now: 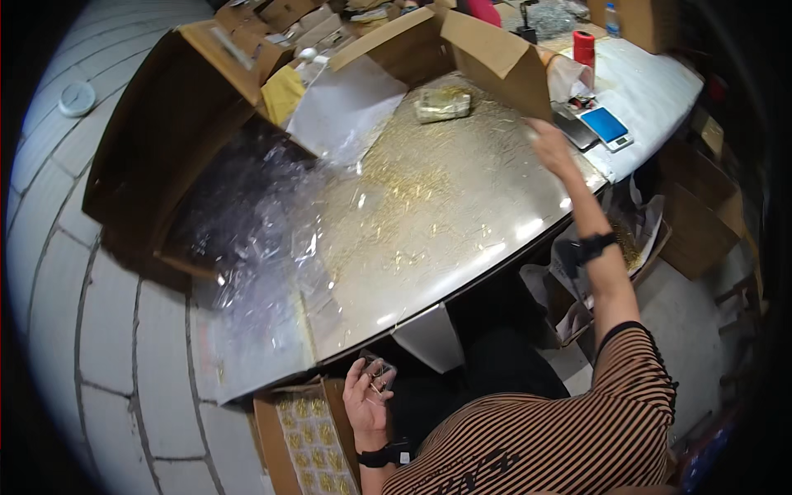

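Note:
Low by the table's front edge, my left hand [369, 400] has its fingers bent around a small clear plastic packet [379, 370]; what lies inside it is unclear. My right hand [551, 148] is stretched over the table's far right, fingers extended beside a cardboard flap [505, 70]. Nothing shows in it, and whether it touches the flap I cannot tell. Many small gold-coloured pieces [408, 186] lie scattered over the shiny tabletop [462, 223]. Behind them rests a clear packet of pale contents [443, 105].
An open cardboard box [157, 140] and clear plastic bags [256, 206] cover the table's left. Beside my right hand lies a digital scale [608, 128], with a red cylinder [583, 49] behind. Packed gold packets [312, 441] fill a carton near my left wrist.

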Demonstrator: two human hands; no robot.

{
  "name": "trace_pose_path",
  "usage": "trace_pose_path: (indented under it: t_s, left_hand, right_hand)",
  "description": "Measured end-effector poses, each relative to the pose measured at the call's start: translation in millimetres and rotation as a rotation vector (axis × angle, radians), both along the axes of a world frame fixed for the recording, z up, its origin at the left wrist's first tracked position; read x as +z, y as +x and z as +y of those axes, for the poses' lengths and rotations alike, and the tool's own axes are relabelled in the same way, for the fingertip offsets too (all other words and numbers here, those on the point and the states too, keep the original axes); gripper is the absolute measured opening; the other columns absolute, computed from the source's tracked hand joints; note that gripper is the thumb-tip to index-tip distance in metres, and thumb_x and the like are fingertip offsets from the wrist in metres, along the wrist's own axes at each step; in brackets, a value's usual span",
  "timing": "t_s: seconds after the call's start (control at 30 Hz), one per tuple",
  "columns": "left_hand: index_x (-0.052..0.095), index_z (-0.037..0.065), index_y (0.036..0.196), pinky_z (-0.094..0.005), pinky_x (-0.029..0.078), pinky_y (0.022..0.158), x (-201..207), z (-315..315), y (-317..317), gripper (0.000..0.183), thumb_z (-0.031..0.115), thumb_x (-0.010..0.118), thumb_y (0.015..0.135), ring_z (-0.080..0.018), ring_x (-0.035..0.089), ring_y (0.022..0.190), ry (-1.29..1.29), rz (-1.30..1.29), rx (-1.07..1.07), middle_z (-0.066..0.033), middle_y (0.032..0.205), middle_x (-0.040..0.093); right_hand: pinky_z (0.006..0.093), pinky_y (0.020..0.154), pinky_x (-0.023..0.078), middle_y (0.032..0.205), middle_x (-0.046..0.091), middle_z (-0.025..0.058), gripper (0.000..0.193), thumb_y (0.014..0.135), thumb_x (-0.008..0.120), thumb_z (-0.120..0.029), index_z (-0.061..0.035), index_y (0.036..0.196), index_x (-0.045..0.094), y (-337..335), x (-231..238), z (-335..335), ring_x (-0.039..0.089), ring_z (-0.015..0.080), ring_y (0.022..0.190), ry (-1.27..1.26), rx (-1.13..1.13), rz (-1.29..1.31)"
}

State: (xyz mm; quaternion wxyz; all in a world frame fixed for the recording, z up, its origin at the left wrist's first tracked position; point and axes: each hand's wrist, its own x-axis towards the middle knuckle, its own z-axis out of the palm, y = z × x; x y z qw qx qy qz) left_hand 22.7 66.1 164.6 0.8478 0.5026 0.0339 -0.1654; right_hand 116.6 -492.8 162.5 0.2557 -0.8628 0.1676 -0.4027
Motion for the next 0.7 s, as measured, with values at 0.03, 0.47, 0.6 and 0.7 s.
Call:
trace_pose_path:
  t_s: [0.03, 0.47, 0.6, 0.7]
  left_hand:
    - [0.042, 0.003, 0.121, -0.0286, 0.058, 0.052, -7, 8, -4, 0.032, 0.011, 0.044, 0.090, -0.0335, 0.063, 0.089, -0.012, 0.029, -0.005, -0.0209, 0.110, 0.057]
    - [0.054, 0.002, 0.112, -0.0329, 0.056, 0.061, -119, 23, -42, 0.033, 0.027, 0.042, 0.093, -0.0227, 0.064, 0.086, 0.221, 0.271, -0.259, -0.0109, 0.102, 0.060]
    - [0.052, 0.000, 0.114, -0.0365, 0.055, 0.065, -153, -26, -21, 0.037, 0.029, 0.038, 0.095, -0.0264, 0.064, 0.088, 0.248, 0.380, -0.436, -0.0145, 0.107, 0.059]
    - [0.050, 0.000, 0.115, -0.0366, 0.054, 0.065, -148, -59, -10, 0.040, 0.030, 0.032, 0.095, -0.0273, 0.064, 0.089, 0.139, 0.360, -0.480, -0.0155, 0.106, 0.060]
  right_hand:
    - [0.0388, 0.095, 0.037, 0.116, 0.055, 0.0200, 0.038, 0.085, 0.046, -0.019, 0.0006, 0.116, 0.053, -24, -25, -21, 0.050, 0.0334, 0.111, -0.043, -0.027, -0.050]
    - [0.0416, 0.110, 0.015, 0.140, 0.026, 0.0238, 0.064, 0.090, 0.045, -0.036, 0.0052, 0.134, 0.027, -4, -40, 248, 0.020, 0.0345, 0.133, -0.211, -0.035, 0.585]
    - [0.0411, 0.110, 0.016, 0.142, 0.025, 0.0207, 0.062, 0.090, 0.044, -0.036, 0.0012, 0.136, 0.027, 35, -27, 310, 0.020, 0.0322, 0.134, -0.165, 0.186, 0.545]
    - [0.0378, 0.109, 0.018, 0.143, 0.026, 0.0180, 0.060, 0.091, 0.043, -0.036, -0.0002, 0.136, 0.028, 42, -31, 312, 0.022, 0.0298, 0.134, -0.256, 0.393, 0.597]
